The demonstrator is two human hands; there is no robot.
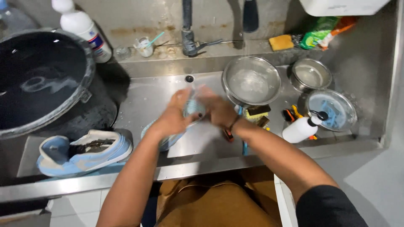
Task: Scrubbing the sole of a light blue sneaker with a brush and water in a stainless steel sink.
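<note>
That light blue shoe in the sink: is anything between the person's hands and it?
Nothing visible. The left hand and the right hand are both already on the light blue shoe over the steel sink. Motion blur hides the exact grip.

Left of the large round steel bowl (251, 80) the steel counter (147, 94) lies bare, while right of it small steel bowls (310, 75) and a white pump bottle (301, 129) crowd the way.

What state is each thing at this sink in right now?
Left hand: gripping light blue shoe, blurred.
Right hand: pressed on that shoe.
Second blue sneaker: lying on its side on the counter, unheld.
Black tub: holds water.
Large steel bowl: holds soapy water.
White pump bottle: lying down.
</note>
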